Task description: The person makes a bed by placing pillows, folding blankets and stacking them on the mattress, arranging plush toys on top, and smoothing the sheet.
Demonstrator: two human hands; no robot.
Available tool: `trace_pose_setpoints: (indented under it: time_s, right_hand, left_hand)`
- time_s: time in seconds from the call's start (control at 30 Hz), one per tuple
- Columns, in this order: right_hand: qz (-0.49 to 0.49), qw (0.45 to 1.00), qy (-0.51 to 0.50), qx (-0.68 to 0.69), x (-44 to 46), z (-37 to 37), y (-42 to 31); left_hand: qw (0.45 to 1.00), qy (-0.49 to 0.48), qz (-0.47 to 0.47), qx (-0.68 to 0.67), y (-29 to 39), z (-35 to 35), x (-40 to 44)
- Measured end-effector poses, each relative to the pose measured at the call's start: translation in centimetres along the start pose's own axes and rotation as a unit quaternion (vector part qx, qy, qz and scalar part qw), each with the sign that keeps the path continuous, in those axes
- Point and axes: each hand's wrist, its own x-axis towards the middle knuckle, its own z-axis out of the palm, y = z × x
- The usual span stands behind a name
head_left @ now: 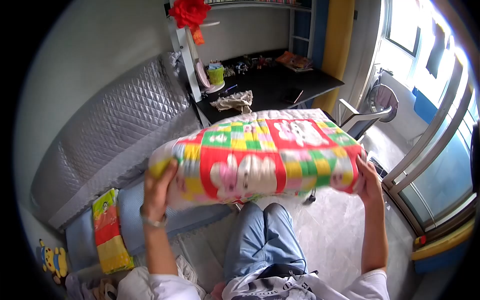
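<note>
A thick folded quilt (245, 172) with rabbit pictures and red, green and yellow checks hangs in the air in front of me, above my knees. At its left end, my left hand (159, 187) grips the side, thumb on the front face. My right hand (368, 180) clasps the opposite end the same way. The fingers behind the quilt are partly hidden. Its front face is slightly blurred. The quilt covers the near edge of the black desk (320, 80) from view.
A silver quilted headrest (125, 110) runs along the left wall. On the blue bedding (135, 215) lies a bright folded cloth (111, 232), with a yellow plush toy (53, 260) nearby. A chair (360, 120) and sliding glass door (435, 165) stand at right.
</note>
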Motion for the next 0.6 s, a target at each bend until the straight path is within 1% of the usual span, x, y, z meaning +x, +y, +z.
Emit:
trace_pose_setpoints:
  time_s: [0.03, 0.07, 0.1, 0.13, 0.17, 0.2, 0.23, 0.27, 0.3, 0.37, 0.4, 0.5, 0.53, 0.6]
  right_hand:
    - [0.023, 0.999, 0.028, 0.0, -2.0, 0.6, 0.0]
    - [0.043, 0.999, 0.027, -0.015, -3.9, -0.2, 0.4]
    - [0.085, 0.996, 0.038, 0.001, -5.7, -2.3, 1.9]
    - [0.147, 0.989, 0.032, -0.007, -7.4, -5.7, 4.0]
    - [0.205, 0.977, 0.059, -0.019, -9.5, -5.3, 4.5]
    - [0.28, 0.957, 0.065, -0.045, -11.3, -5.6, 5.2]
    - [0.337, 0.938, 0.047, -0.07, -12.9, -7.8, 7.3]
    - [0.383, 0.918, 0.055, -0.09, -14.2, -7.4, 8.2]
    - [0.4, 0.911, 0.024, -0.101, -15.4, -8.3, 9.8]
    - [0.473, 0.87, 0.035, -0.137, -16.7, -9.8, 12.0]
    - [0.477, 0.867, 0.036, -0.138, -16.9, -9.6, 12.0]
    - [0.487, 0.862, 0.031, -0.136, -16.6, -9.1, 11.5]
    - [0.473, 0.869, 0.015, -0.145, -16.5, -9.0, 11.0]
    - [0.444, 0.884, -0.001, -0.149, -16.1, -8.2, 10.0]
  left_hand:
    - [0.999, -0.033, -0.027, -0.009, 0.4, -1.1, -2.0]
    - [0.998, -0.045, -0.052, 0.002, -0.9, -2.9, -4.0]
    - [0.995, -0.056, -0.079, 0.013, -2.2, -4.4, -6.3]
    - [0.99, -0.063, -0.108, 0.07, -3.0, -4.7, -8.4]
    - [0.98, -0.07, -0.136, 0.127, -3.8, -4.8, -10.5]
    - [0.974, -0.072, -0.194, 0.095, -5.2, -4.8, -12.6]
    - [0.963, -0.075, -0.25, 0.062, -7.3, -4.8, -14.6]
    - [0.949, -0.072, -0.305, 0.044, -9.3, -4.7, -16.6]
    - [0.931, -0.068, -0.357, 0.025, -11.6, -4.8, -18.6]
    - [0.903, -0.095, -0.417, 0.041, -15.9, -6.1, -22.1]
    - [0.9, -0.089, -0.428, 0.004, -16.3, -5.8, -22.4]
    - [0.891, -0.072, -0.448, -0.021, -15.7, -6.0, -22.6]
    - [0.889, -0.072, -0.452, -0.022, -15.1, -6.1, -22.6]
    - [0.906, -0.105, -0.41, -0.009, -13.8, -6.1, -21.9]
